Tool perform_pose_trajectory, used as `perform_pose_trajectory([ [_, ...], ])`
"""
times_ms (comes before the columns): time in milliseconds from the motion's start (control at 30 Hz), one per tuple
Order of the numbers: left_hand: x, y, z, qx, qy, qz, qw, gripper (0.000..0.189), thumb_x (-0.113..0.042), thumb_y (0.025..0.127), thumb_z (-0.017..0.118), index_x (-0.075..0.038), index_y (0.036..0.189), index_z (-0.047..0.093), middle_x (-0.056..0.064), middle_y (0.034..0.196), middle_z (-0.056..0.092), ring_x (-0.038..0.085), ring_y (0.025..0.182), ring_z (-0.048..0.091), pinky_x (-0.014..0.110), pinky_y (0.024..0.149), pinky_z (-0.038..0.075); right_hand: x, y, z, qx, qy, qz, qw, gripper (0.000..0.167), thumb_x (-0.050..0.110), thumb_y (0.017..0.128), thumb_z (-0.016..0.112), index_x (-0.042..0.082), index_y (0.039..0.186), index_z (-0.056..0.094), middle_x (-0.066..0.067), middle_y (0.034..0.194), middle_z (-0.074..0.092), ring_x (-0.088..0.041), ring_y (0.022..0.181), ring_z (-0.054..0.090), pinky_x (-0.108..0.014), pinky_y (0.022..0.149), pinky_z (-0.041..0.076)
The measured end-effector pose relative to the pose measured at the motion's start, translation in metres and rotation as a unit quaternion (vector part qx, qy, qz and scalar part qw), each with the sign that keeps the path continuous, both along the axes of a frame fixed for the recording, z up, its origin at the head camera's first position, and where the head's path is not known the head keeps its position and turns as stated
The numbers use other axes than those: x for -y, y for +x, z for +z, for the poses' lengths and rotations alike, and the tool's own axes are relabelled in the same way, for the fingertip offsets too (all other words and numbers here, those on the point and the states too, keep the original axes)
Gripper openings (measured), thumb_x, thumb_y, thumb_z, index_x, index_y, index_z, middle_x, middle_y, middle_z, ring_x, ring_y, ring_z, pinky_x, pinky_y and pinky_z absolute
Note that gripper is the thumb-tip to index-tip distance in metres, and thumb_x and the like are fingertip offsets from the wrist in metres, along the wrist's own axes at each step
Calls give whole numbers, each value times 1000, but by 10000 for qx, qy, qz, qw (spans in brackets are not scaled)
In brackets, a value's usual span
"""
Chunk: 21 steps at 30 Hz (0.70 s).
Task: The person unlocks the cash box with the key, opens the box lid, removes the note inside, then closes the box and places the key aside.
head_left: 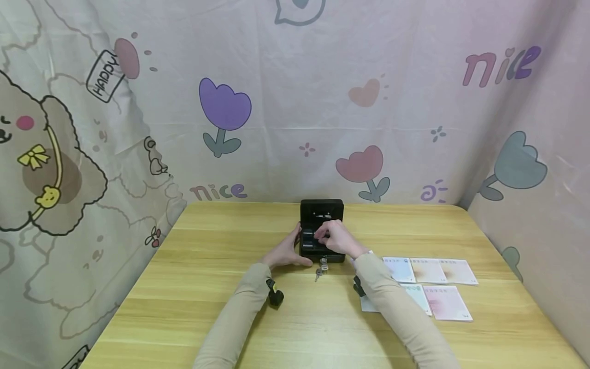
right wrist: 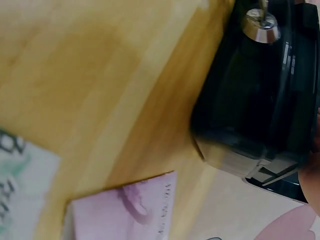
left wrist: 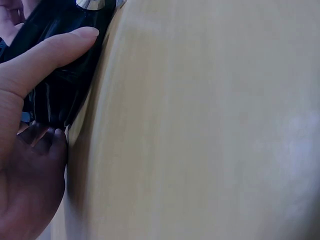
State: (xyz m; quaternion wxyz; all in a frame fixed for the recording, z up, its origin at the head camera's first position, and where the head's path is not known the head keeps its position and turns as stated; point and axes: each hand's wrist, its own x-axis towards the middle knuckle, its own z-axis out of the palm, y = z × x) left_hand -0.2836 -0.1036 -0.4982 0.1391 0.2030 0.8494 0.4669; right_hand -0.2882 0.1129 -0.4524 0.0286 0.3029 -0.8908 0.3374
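Observation:
A small black cash box (head_left: 309, 252) stands on the table with its lid (head_left: 321, 207) raised, showing inner compartments. Silver keys (head_left: 318, 274) hang from the round lock (right wrist: 261, 26) on its front. My left hand (head_left: 287, 253) grips the box's left front corner, its thumb (left wrist: 62, 50) lying on the front face and the other fingers along the left side. Over the box's interior is my right hand (head_left: 338, 239), fingers bent down into the compartments. Whether those fingertips pinch anything is hidden.
Several pastel paper pads lie in two rows right of the box, among them a pink one (head_left: 447, 303) and a blue one (head_left: 399, 269). My right forearm (head_left: 398, 307) passes over some of them. A printed curtain (head_left: 286, 102) hangs behind the wooden table (head_left: 221, 230).

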Motion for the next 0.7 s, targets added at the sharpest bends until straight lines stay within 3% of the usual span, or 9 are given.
perform_pose_trajectory([
  [700, 0, 1, 2, 104, -14, -34, 9999, 129, -23, 76, 89, -8, 162, -6, 22, 169, 8, 39, 155, 20, 49, 128, 24, 1, -5, -9, 346, 200, -39, 9992, 15, -6, 85, 72, 4, 92, 79, -9, 95, 79, -23, 95, 73, -39, 86, 63],
])
